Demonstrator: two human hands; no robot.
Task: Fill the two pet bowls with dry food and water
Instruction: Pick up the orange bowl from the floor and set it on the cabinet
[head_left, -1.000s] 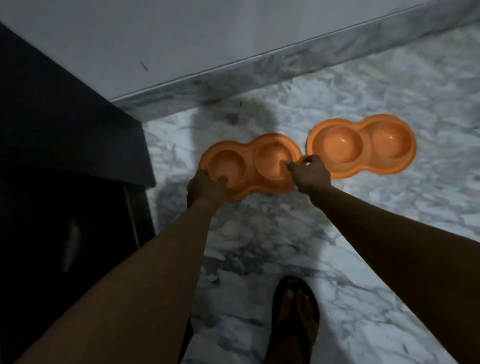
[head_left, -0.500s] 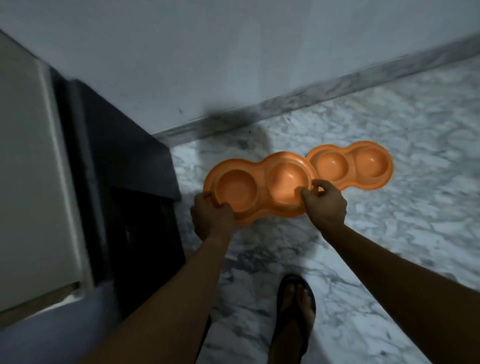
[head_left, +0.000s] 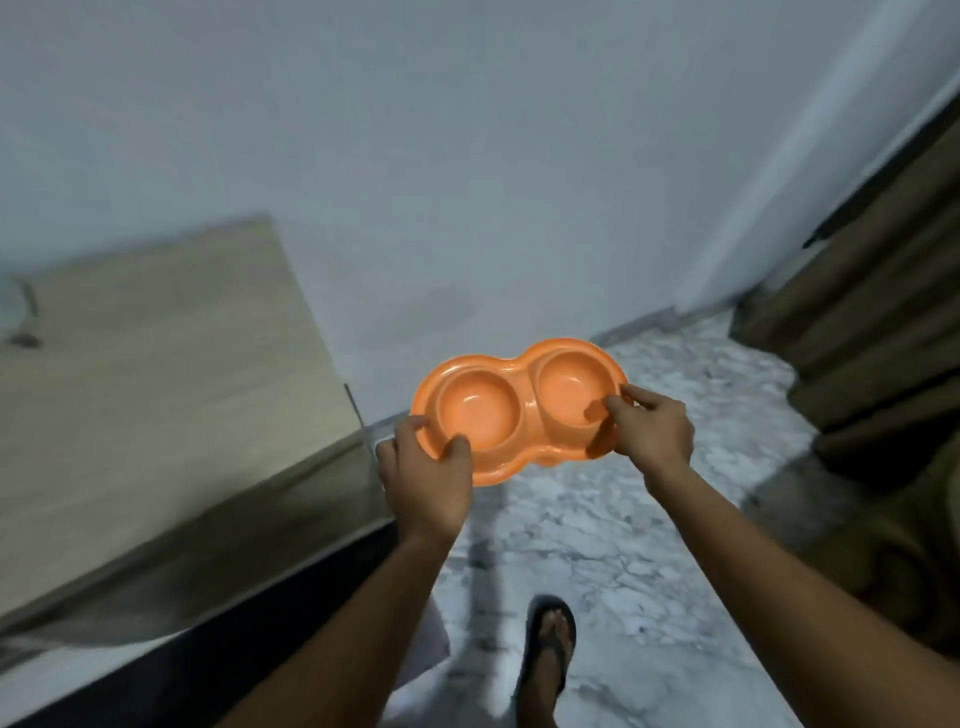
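Left hand (head_left: 427, 475) clamped on the 8 o'clock rim of an orange double pet bowl (head_left: 519, 410), right hand (head_left: 652, 428) pinching its 3 o'clock end, thumb inside the well. Held level in the air above the marble floor (head_left: 649, 545), both wells empty. At 9 o'clock, a pale wooden top (head_left: 156, 395); at 6 o'clock, a sandalled foot (head_left: 549, 647); at 3 o'clock, brown curtains (head_left: 883, 312).

Orange double bowl (head_left: 519, 410) held up over marble floor (head_left: 649, 545); left hand (head_left: 426, 467) & right hand (head_left: 649, 431) grip its ends.

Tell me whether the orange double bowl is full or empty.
Empty: both wells of the orange double bowl show bare orange plastic.
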